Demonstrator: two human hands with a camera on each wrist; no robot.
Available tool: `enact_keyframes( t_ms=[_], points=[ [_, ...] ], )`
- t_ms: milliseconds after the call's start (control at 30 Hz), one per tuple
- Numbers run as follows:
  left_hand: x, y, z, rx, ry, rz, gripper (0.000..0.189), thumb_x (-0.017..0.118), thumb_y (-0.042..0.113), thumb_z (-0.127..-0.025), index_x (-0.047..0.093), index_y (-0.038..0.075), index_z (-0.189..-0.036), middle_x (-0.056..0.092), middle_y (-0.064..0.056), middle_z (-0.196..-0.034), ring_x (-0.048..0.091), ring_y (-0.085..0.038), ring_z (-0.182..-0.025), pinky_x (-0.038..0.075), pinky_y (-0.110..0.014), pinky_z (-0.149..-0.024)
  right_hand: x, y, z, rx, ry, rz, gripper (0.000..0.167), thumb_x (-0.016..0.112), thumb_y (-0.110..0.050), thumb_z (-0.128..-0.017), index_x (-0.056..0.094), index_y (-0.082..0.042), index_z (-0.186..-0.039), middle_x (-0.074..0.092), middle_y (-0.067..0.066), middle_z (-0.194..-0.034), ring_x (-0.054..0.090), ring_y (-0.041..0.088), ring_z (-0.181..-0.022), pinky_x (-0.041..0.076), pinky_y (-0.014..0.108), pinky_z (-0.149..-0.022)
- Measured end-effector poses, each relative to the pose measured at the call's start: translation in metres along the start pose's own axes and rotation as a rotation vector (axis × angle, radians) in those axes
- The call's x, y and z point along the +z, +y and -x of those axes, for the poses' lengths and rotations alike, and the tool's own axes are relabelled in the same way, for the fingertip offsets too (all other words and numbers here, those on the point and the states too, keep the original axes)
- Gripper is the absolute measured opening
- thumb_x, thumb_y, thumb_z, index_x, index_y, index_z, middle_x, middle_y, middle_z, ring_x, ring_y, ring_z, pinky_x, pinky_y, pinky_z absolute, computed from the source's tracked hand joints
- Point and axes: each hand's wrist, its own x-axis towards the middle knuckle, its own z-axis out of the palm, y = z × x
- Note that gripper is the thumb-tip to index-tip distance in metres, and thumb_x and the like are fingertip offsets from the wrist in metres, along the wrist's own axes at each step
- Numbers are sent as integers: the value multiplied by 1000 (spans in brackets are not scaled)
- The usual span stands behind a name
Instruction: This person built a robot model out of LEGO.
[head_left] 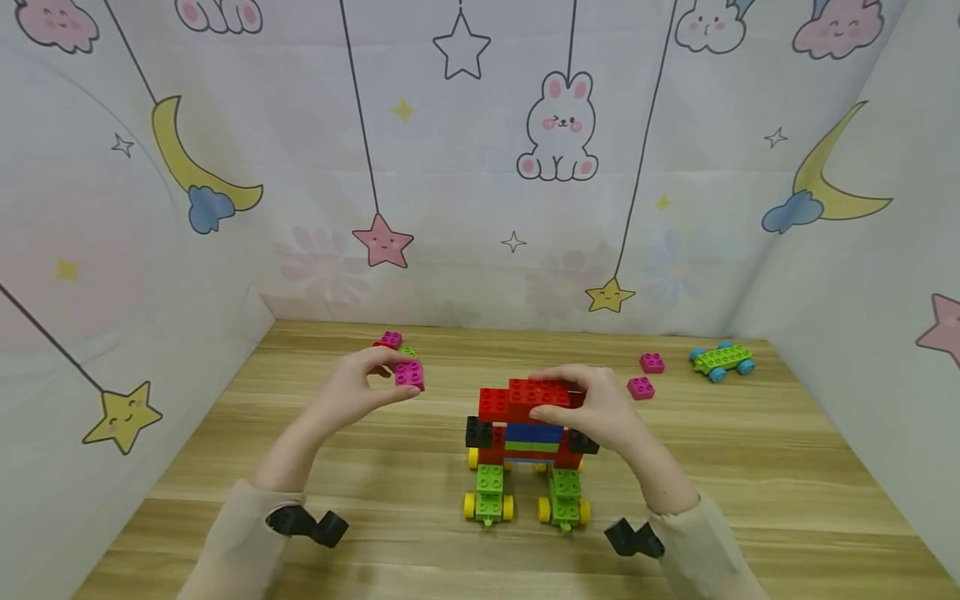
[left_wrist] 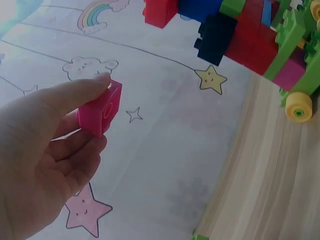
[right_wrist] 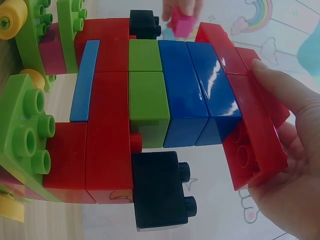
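Note:
My left hand (head_left: 347,387) pinches a pink building brick (head_left: 409,376) between thumb and fingers, held in the air left of the brick vehicle. In the left wrist view the pink brick (left_wrist: 101,109) shows a side and its hollow underside. My right hand (head_left: 600,404) grips the red top brick (head_left: 538,392) of the vehicle, thumb at the front and fingers behind. Below that red top sit blue bricks (right_wrist: 187,95), green bricks (right_wrist: 148,95) and red ones, with black bricks (right_wrist: 161,189) jutting out at the sides. Green wheeled bases (head_left: 490,493) with yellow wheels carry it.
Farther back on the left lie a pink brick (head_left: 391,339) and bits of red and green. Two pink bricks (head_left: 647,375) lie right of the vehicle, near a green wheeled base (head_left: 723,358) with blue wheels. A printed curtain (head_left: 465,167) surrounds the wooden table (head_left: 360,517).

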Motion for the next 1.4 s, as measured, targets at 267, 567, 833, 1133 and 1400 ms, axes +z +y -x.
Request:
enact_keyframes(
  t_ms=[267, 567, 833, 1133, 1400],
  points=[
    [11, 36, -3, 112, 9, 23, 37, 82, 18, -80, 70, 7, -114, 71, -4, -107, 60, -18, -93, 54, -32, -82, 0, 0, 0, 5, -2, -8, 38, 80, -19, -82, 71, -8, -117, 73, 9, -106, 66, 13, -83, 55, 25, -69],
    [21, 61, -3, 142, 18, 83, 40, 80, 18, -82, 69, 6, -119, 71, -5, -111, 60, -18, -98, 52, -33, -84, 0, 1, -1, 1, -1, -7, 38, 80, -19, -82, 71, -9, -117, 73, 8, -105, 67, 13, -83, 54, 25, -68],
    [30, 69, -4, 194, 13, 57, 39, 78, 20, -84, 69, 6, -119, 71, -5, -112, 60, -17, -95, 53, -31, -82, 0, 1, -1, 0, 0, -4, 38, 80, -19, -82, 71, -9, -117, 73, 9, -105, 67, 13, -83, 55, 25, -68],
    [39, 69, -4, 232, -10, 54, 37, 77, 19, -85, 69, 5, -118, 71, -6, -111, 60, -18, -94, 53, -31, -82, 1, 1, -1, 2, 0, -22, 38, 80, -18, -82, 71, -8, -117, 73, 10, -104, 67, 13, -81, 55, 25, -66],
    [42, 68, -4, 240, -29, 60, 36, 76, 20, -86, 69, 6, -119, 71, -5, -110, 61, -17, -93, 53, -31, -82, 1, 1, 0, 5, 1, -18, 38, 80, -18, -82, 71, -7, -117, 73, 11, -104, 67, 13, -81, 55, 25, -66]
  ],
)
